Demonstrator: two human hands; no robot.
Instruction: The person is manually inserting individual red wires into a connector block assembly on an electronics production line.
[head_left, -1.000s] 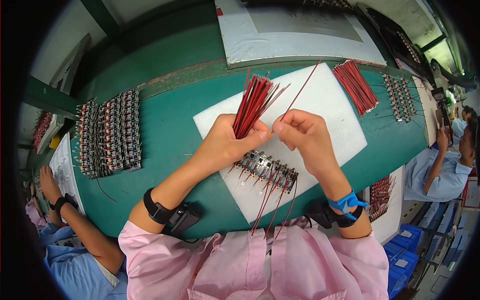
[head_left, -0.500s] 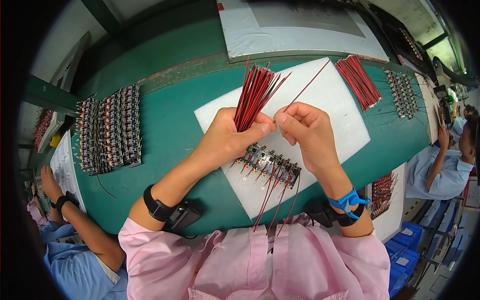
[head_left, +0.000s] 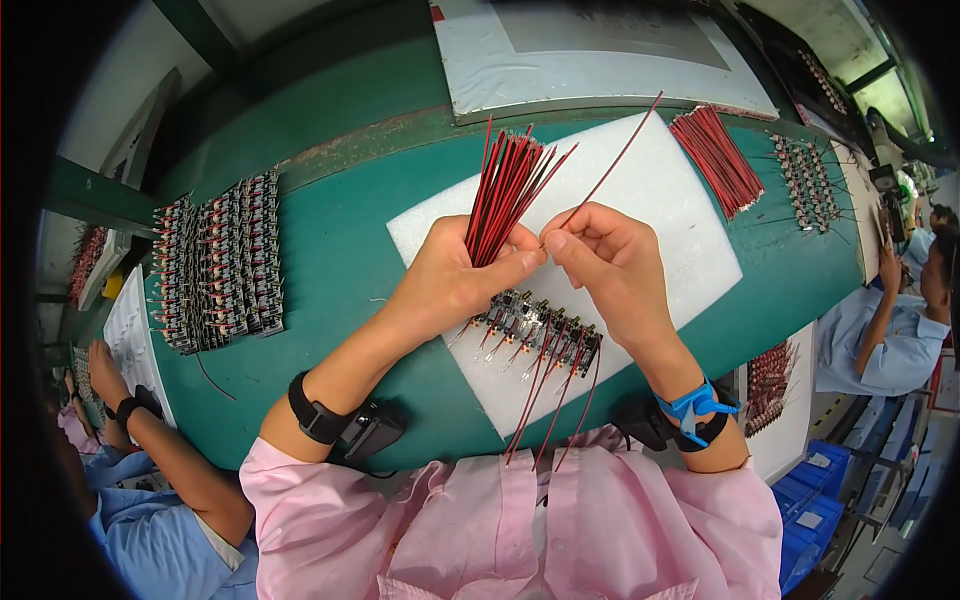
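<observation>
My left hand (head_left: 455,275) is closed round a thick bundle of red and black wires (head_left: 505,190), which fans upward out of the fist. Between the thumb and fingers of my right hand (head_left: 620,275) a single dark red wire (head_left: 625,152) is pinched near its lower end and slants up to the right. The fingertips of both hands nearly meet at that end. Just below them, a row of small circuit boards (head_left: 540,330) lies on a white foam sheet (head_left: 690,255). Several long red wires hang from the boards toward me.
On the green table (head_left: 330,240), stacked rows of circuit boards (head_left: 220,260) stand at the left. A second wire bundle (head_left: 717,160) and more small boards (head_left: 805,185) lie at the right. Co-workers in blue sit on both sides; blue crates (head_left: 812,510) stand lower right.
The single wire in my right hand has shifted slightly up, its far tip now higher. Both hands have moved only a little and keep their grips.
</observation>
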